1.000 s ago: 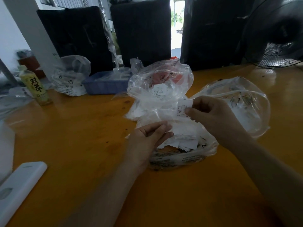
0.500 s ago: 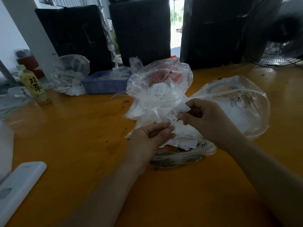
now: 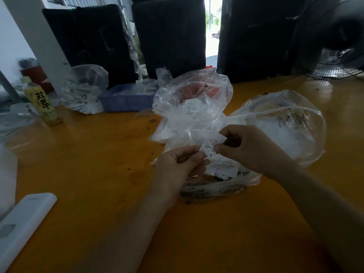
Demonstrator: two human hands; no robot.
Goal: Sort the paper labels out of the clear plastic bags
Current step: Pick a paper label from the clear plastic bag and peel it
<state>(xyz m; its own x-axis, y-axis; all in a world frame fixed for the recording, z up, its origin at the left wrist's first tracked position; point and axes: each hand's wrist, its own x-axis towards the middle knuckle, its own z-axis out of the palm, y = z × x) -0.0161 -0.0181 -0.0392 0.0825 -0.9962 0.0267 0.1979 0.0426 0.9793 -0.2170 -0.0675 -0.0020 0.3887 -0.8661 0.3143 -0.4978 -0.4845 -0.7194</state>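
Both hands meet over a heap of clear plastic bags (image 3: pixel 189 119) on the orange tabletop (image 3: pixel 98 164). The right hand (image 3: pixel 250 148) and the left hand (image 3: pixel 181 164) each have their grip pinching a white paper label (image 3: pixel 211 143) held between them, just above loose labels (image 3: pixel 222 170) lying in an open bag.

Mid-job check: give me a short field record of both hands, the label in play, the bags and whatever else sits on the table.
left hand: fingers curled, pinches the lower end of the paper label
right hand: pinches the label's upper part
paper label: white, printed, an "S" near its lower end
label pile: loose white slips in the open near bag
clear plastic bags: several, crumpled, behind the hands
blue tray: far left of centre
green bottle: upright, far left
table: orange wood
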